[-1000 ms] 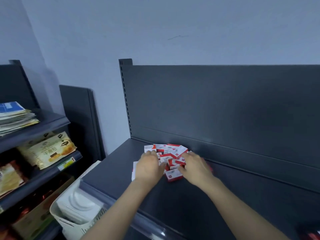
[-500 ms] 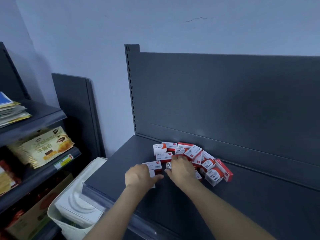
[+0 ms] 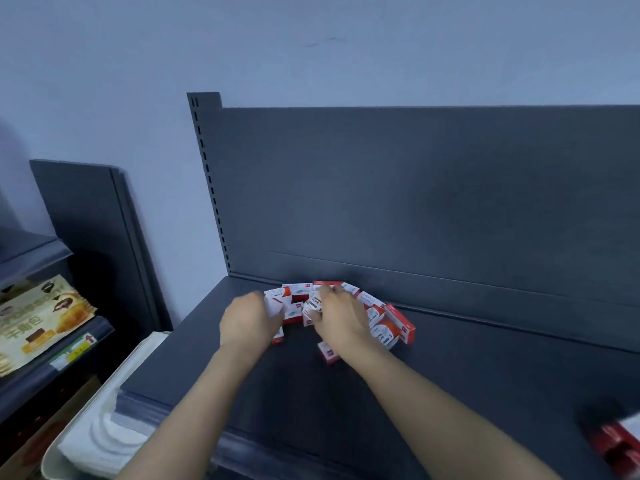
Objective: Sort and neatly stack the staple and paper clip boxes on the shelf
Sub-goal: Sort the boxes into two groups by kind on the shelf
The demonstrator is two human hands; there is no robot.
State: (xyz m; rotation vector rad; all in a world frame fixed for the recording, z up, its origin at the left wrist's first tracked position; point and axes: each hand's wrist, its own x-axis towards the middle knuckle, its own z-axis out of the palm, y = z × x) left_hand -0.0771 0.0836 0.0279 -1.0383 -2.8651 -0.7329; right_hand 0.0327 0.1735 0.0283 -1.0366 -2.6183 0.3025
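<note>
**A:** What is changing here?

**B:** Both hands are pushing farther in. Half a second ago the left hand [image 3: 247,323] was sitting at the near left edge of the boxes [image 3: 384,327], and the right hand [image 3: 343,317] at their near edge. Now both are working in the middle of the heap, toward the far side of the shelf [image 3: 485,358], close to the back panel [image 3: 415,202].

**A:** What is that meaning for the job?

**B:** I am judging it as early sorting — the red-and-white boxes are lying jumbled and tilting against one another, with nothing stacked. One small box [image 3: 328,353] is lying loose on the near side, just beside the right wrist.

**A:** How are the hands holding?

**B:** The left hand's fingers are curling round a white box [image 3: 275,306] at the left end of the heap and gripping it, though blur is softening the view. The right hand's fingers are bending down into the boxes and touching them — whether they are pinching one, I cannot tell.
</note>
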